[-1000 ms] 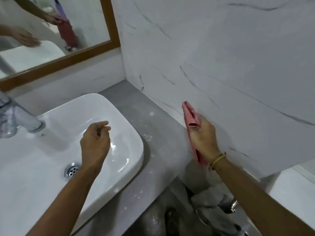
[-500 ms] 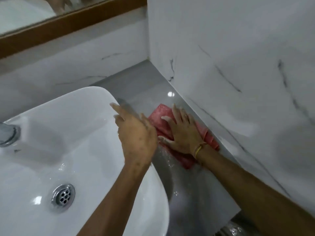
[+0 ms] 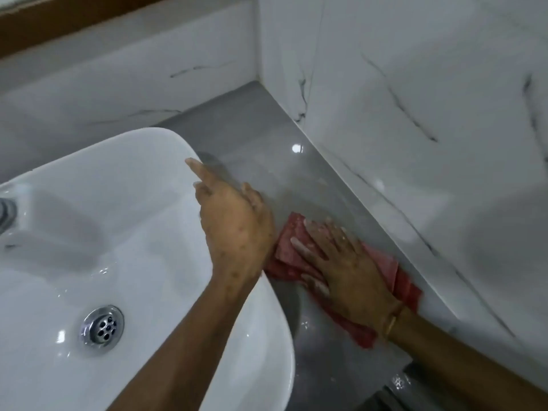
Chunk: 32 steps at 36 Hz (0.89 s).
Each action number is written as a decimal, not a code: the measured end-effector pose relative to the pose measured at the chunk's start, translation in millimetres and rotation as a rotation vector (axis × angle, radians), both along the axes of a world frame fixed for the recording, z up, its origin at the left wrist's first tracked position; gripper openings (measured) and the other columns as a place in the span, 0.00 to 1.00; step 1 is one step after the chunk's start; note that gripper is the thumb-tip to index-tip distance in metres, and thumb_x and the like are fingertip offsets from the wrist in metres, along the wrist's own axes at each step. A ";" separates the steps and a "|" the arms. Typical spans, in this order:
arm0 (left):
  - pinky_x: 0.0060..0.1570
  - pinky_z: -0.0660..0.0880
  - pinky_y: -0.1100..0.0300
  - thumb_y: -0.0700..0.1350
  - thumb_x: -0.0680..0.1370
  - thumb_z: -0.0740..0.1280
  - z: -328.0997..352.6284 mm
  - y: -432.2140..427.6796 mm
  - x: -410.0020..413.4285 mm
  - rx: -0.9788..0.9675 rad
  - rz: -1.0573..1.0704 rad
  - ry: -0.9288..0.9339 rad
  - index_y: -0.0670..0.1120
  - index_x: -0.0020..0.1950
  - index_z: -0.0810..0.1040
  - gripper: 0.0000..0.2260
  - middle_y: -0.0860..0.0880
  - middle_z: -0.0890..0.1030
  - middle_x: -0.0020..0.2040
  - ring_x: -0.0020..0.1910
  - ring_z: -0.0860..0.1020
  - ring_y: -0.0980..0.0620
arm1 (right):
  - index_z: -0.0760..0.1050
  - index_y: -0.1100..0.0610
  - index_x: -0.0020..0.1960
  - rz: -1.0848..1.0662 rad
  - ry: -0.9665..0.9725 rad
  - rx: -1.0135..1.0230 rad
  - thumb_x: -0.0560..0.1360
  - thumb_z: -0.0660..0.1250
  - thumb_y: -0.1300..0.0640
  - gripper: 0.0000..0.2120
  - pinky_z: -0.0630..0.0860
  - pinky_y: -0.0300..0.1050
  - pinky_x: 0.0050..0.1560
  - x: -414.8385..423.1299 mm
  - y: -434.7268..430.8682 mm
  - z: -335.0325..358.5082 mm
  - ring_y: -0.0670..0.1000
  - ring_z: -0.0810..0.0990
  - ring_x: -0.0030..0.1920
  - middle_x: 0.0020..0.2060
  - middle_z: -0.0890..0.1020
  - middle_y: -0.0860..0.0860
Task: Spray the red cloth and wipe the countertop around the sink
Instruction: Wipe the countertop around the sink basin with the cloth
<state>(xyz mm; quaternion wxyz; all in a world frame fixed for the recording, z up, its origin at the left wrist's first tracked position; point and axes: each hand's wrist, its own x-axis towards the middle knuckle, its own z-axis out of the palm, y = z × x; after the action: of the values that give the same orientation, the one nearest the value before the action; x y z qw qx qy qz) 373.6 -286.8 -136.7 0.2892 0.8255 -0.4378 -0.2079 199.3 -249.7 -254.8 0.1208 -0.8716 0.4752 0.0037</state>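
Note:
The red cloth (image 3: 394,271) lies flat on the grey countertop (image 3: 261,137), in the strip between the white sink (image 3: 89,221) and the marble side wall. My right hand (image 3: 341,262) presses flat on the cloth with its fingers spread, pointing away from me. My left hand (image 3: 234,221) rests on the sink's right rim, fingers apart, holding nothing. Part of the cloth is hidden under my right palm. No spray bottle is in view.
A white marble wall (image 3: 415,114) bounds the counter on the right and another runs behind it. A chrome drain (image 3: 102,326) sits in the basin, and a tap base (image 3: 4,212) shows at the left edge. The counter's front edge lies near the lower right.
A second ago my right hand held the cloth up against the side wall. It now presses the cloth on the counter and has slid it slightly toward me. My left hand moved to the sink's rim.

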 end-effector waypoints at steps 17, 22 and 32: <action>0.56 0.70 0.55 0.46 0.80 0.58 0.3 1.8 -2.1 0.027 0.019 -0.048 0.41 0.77 0.41 0.33 0.37 0.71 0.66 0.60 0.74 0.40 | 0.58 0.48 0.75 0.102 0.014 -0.011 0.73 0.58 0.43 0.31 0.58 0.57 0.73 1.7 85.4 3.2 0.58 0.60 0.74 0.76 0.57 0.50; 0.60 0.70 0.52 0.47 0.80 0.58 0.2 1.8 -2.6 0.031 0.022 -0.048 0.42 0.77 0.41 0.33 0.37 0.71 0.66 0.61 0.74 0.39 | 0.52 0.43 0.76 -0.119 0.166 0.030 0.77 0.51 0.40 0.29 0.59 0.62 0.72 -49.3 51.5 4.8 0.62 0.58 0.75 0.77 0.58 0.51; 0.62 0.70 0.50 0.47 0.80 0.58 -1.4 0.4 -0.4 0.041 0.027 -0.059 0.41 0.77 0.40 0.34 0.36 0.71 0.66 0.62 0.74 0.38 | 0.57 0.50 0.76 -0.093 -0.031 0.028 0.74 0.57 0.50 0.31 0.58 0.62 0.73 35.6 76.9 4.0 0.64 0.60 0.74 0.77 0.60 0.54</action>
<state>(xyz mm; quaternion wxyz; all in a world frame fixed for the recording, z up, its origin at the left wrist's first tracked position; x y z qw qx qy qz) 373.1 -286.4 -138.0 0.2620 0.8428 -0.4307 -0.1887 234.9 -172.8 -250.7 0.1401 -0.8468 0.5131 -0.0087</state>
